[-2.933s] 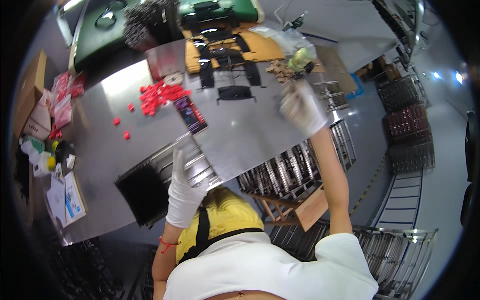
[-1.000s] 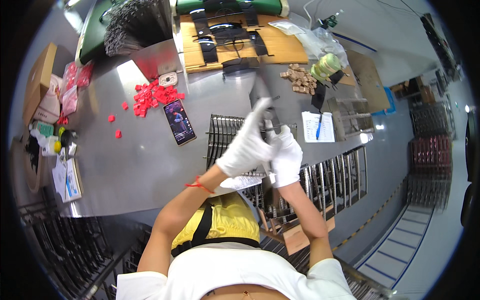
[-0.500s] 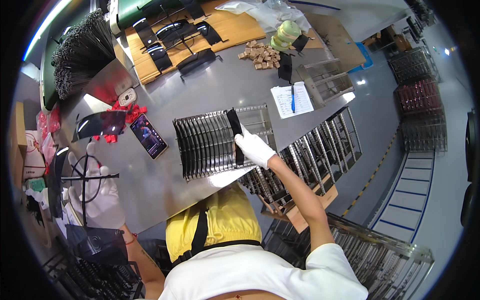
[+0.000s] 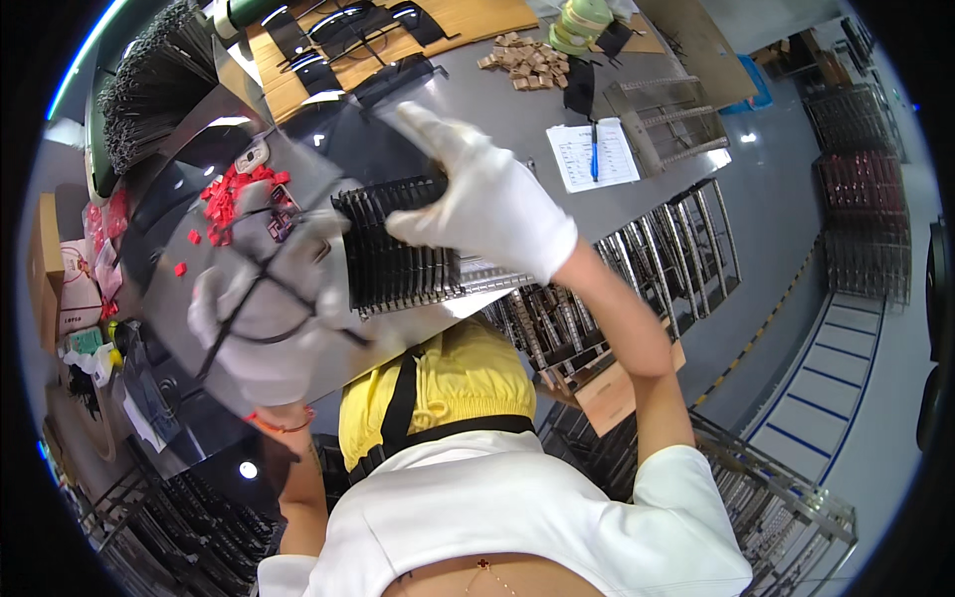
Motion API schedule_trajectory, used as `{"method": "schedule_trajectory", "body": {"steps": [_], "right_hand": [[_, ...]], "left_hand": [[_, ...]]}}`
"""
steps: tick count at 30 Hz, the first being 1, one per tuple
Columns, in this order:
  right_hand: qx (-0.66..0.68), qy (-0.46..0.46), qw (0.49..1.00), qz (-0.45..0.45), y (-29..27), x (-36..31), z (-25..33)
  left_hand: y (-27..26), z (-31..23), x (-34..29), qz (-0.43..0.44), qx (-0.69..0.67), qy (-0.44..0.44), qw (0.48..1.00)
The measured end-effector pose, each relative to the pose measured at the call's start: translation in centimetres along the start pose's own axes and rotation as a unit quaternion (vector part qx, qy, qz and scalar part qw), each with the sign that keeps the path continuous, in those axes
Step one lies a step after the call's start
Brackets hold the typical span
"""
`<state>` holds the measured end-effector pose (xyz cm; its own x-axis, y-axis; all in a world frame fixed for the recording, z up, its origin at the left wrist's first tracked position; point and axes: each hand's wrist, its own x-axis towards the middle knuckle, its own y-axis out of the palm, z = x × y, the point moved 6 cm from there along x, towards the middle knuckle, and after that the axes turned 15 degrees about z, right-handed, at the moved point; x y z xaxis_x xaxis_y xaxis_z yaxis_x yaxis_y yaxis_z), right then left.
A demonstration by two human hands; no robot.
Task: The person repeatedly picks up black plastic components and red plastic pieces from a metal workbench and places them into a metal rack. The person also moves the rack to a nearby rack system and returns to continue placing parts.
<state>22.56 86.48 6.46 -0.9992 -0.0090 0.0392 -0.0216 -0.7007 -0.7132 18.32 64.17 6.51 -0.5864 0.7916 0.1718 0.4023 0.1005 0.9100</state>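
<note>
My left hand (image 4: pixel 261 363), in a white glove, holds a black cross-shaped wire frame (image 4: pixel 265 267) with a ring around its centre; both are blurred. Dark, shiny curved panels (image 4: pixel 184 174) sit at the frame's ends, and another dark panel (image 4: pixel 373 149) lies close to my right fingertips. My right hand (image 4: pixel 487 204), also gloved, is open with thumb and fingers spread, above the metal rack (image 4: pixel 477 274). Whether its fingertips touch the panel I cannot tell. Several black curved panels (image 4: pixel 403 249) stand side by side in the rack. My right hand hides part of it.
Red pieces (image 4: pixel 231 199) and a partly covered phone (image 4: pixel 284 214) lie at left. Tan blocks (image 4: pixel 524 62), a green roll (image 4: pixel 580 25) and a paper sheet with a pen (image 4: pixel 594 149) are farther back. More metal racks (image 4: pixel 647 264) stand right of the table. Thin wires (image 4: pixel 154 90) fill the far left.
My right hand has let go of the black panel at the rack and moved left and away from me, fingers spreading. My left hand has brought the wire frame rightward, beside the rack.
</note>
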Motion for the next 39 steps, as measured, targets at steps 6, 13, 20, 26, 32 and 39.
{"method": "schedule_trajectory", "body": {"steps": [6,13,20,26,32,39], "right_hand": [[-0.496,-0.094,0.863,0.006,2.7,-1.2,3.9],[0.303,0.283,0.898,0.147,6.8,-7.0,-10.6],[-0.187,0.095,0.943,0.257,13.2,-6.5,-10.1],[-0.175,0.107,0.966,0.156,13.3,-7.6,-10.1],[-0.189,0.104,0.965,0.148,13.5,-6.9,-9.4],[-0.236,0.165,0.930,0.231,14.0,-7.1,-10.4]], "left_hand": [[0.6,5.0,1.3,-0.129,-0.125,-0.105,0.978],[4.1,-5.8,-2.3,-0.035,-0.240,0.117,0.963],[1.7,-5.3,-4.3,0.001,-0.208,0.103,0.973],[1.2,-6.3,-6.7,-0.061,-0.149,0.117,0.980],[1.7,-5.4,-5.9,-0.104,-0.129,0.094,0.982],[2.1,-5.0,-4.5,-0.012,-0.195,0.065,0.979]]}}
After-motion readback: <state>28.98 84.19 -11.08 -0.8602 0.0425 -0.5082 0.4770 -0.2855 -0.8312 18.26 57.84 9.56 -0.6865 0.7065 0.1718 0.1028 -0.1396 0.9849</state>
